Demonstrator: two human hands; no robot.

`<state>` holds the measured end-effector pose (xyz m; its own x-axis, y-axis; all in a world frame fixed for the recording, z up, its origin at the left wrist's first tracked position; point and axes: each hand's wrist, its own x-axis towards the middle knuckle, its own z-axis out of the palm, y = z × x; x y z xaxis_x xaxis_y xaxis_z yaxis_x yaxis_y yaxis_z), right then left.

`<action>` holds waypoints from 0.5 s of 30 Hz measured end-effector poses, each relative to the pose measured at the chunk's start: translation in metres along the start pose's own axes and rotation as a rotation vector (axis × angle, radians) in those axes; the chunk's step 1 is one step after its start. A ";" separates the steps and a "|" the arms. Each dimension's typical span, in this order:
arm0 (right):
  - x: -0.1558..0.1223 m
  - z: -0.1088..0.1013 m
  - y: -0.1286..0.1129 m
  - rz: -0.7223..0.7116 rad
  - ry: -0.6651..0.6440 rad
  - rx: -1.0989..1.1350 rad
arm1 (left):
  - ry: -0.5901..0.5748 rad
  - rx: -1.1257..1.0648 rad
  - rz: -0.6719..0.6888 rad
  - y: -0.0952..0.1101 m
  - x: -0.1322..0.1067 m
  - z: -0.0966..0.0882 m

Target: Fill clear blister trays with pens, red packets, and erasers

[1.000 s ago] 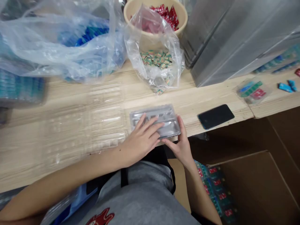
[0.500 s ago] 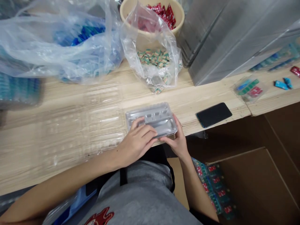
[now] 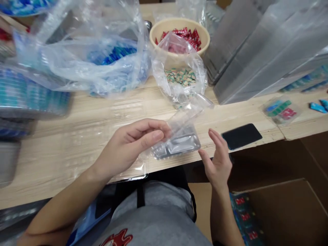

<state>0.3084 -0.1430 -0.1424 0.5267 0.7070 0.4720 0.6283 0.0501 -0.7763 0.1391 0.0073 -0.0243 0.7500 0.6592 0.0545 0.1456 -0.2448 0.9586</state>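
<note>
On wood bench: big clear bag w/ blue packs inside, more blue-green packs at far L, blurred.
Below bench: cardboard box, printed packs by it.
Back R: stack of grey plastic trays.
Back middle: beige bowl of red sachets; small clear bag of green/tan packets leaning on it.
Bench front: clear blister tray held up at an angle over grey tray, which lay on bench. Can't tell if the two touched.
L hand: fingers closed, pinching clear tray's edge w/ thumb.
R hand: open, fingers spread, just beside grey tray, not on it.
Handling: both looked light, thin, a bit slick; best held by rim.
Phone: black, flat on bench, R of hands.
</note>
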 end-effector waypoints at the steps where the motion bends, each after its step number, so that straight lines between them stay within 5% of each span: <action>1: 0.006 0.001 -0.006 -0.038 0.012 0.004 | -0.004 -0.012 -0.007 0.000 -0.002 -0.004; 4: 0.018 0.007 -0.013 -0.164 0.024 -0.054 | -0.096 0.114 0.047 0.001 -0.012 -0.026; 7: 0.018 0.013 -0.006 -0.202 0.037 -0.133 | -0.171 0.389 0.080 -0.002 -0.029 -0.074; 12: 0.012 0.016 0.012 -0.083 0.018 -0.189 | 0.177 0.777 -0.173 -0.043 -0.049 -0.183; 15: 0.012 0.017 0.011 -0.089 0.015 -0.190 | 0.206 0.924 -0.384 -0.090 -0.035 -0.224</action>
<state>0.3120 -0.1215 -0.1522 0.4719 0.6952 0.5422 0.7685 -0.0230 -0.6394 -0.0450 0.1658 -0.0502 0.4352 0.8968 -0.0802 0.8590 -0.3868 0.3354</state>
